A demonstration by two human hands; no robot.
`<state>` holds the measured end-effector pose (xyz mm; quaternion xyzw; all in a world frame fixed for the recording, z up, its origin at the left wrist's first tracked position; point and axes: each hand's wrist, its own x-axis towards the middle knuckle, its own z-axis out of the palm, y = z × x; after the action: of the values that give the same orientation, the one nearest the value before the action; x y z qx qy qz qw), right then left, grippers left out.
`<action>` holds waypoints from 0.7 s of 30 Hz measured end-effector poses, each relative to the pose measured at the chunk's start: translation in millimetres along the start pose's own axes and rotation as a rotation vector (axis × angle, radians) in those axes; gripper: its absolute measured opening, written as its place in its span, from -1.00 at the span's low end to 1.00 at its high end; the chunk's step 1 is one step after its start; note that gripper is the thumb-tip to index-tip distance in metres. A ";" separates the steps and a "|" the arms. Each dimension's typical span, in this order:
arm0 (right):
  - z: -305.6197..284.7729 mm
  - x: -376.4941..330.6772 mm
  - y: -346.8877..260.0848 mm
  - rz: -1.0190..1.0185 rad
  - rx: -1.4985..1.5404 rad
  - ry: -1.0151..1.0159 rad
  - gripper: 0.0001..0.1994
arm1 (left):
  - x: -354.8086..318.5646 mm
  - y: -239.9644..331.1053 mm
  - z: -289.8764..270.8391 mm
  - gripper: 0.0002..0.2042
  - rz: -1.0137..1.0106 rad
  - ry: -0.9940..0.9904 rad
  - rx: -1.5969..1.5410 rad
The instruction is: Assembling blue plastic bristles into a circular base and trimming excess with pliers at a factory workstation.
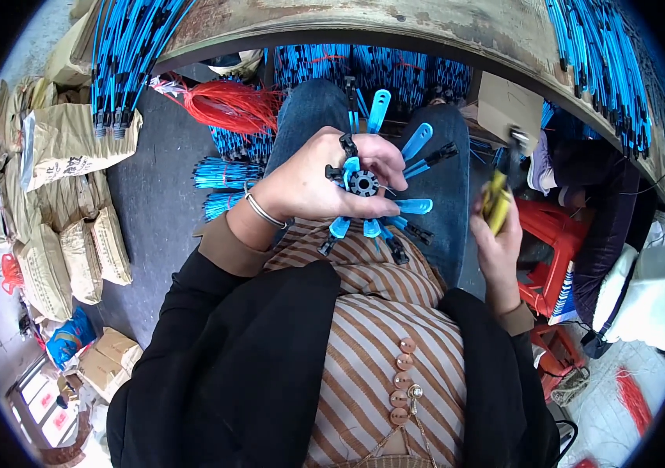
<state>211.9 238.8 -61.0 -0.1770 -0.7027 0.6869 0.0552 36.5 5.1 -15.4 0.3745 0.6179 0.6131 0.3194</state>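
Note:
My left hand (313,175) curls around a black notched hub (363,184) above my lap, thumb on the near side and fingers on the far side. Flat blue arms (415,207) and darker jointed pieces (430,158) fan out from it. A fine wire end (387,189) shows beside the hub. Off to the right, my right hand (498,248) is closed on pliers (496,204) with yellow handles. Their dark jaws point away from me, blurred, and stand apart from the hub. Whether the jaws are spread I cannot make out.
A wooden bench (348,22) curves across the far side, with blue rod bundles (125,62) over its edge. Red strands (231,105) hang below. Paper sacks (67,249) are stacked left. A red stool (547,242) and another person's leg (609,226) are at right.

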 end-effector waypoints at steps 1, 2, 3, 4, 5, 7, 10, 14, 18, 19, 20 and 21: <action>0.5 -1.3 -1.3 0.000 0.002 0.001 -0.35 | -0.8 -0.5 0.3 -0.65 -0.001 -0.001 0.001; 2.2 -2.7 -2.8 -0.034 -0.066 -0.018 -0.36 | -1.4 -1.6 0.4 -0.64 -0.002 -0.005 -0.003; 4.8 -4.1 -4.4 -0.067 -0.135 -0.037 -0.36 | -1.7 -2.9 0.4 -0.63 -0.002 -0.009 -0.007; 8.0 -5.5 -6.0 -0.101 -0.204 -0.055 -0.37 | -1.7 -4.1 0.5 -0.62 -0.002 -0.013 -0.011; 11.4 -6.7 -7.3 -0.134 -0.272 -0.073 -0.37 | -1.3 -5.0 0.9 -0.61 -0.003 -0.018 -0.015; 18.5 -9.2 -12.2 -0.198 -0.418 -0.111 -0.38 | -0.9 -5.9 1.0 -0.60 0.003 -0.022 -0.023; 23.9 -11.2 -15.6 -0.294 -0.632 -0.173 -0.39 | -0.9 -6.4 1.2 -0.57 0.016 -0.026 -0.034; 21.5 0.4 -8.1 -0.637 -1.017 0.011 -0.41 | -0.5 -4.0 3.1 -0.67 -0.013 0.022 -0.054; 15.6 15.6 -9.7 -0.891 -1.181 0.093 -0.45 | -0.2 -1.8 -0.1 -0.69 -0.023 0.020 -0.051; 13.8 18.7 -11.7 -0.961 -1.199 0.102 -0.47 | 0.1 -1.4 -1.3 -0.69 -0.023 0.010 -0.045; 12.3 20.5 -13.5 -1.031 -1.215 0.111 -0.49 | 0.3 -1.1 -2.1 -0.68 -0.023 0.001 -0.040; 11.2 21.8 -14.5 -1.032 -1.214 0.110 -0.49 | 0.5 -1.1 -2.6 -0.68 -0.024 0.002 -0.039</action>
<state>185.5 235.4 -50.9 0.1379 -0.9435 0.0623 0.2949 34.0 4.3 -16.4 0.3602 0.6106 0.6216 0.3332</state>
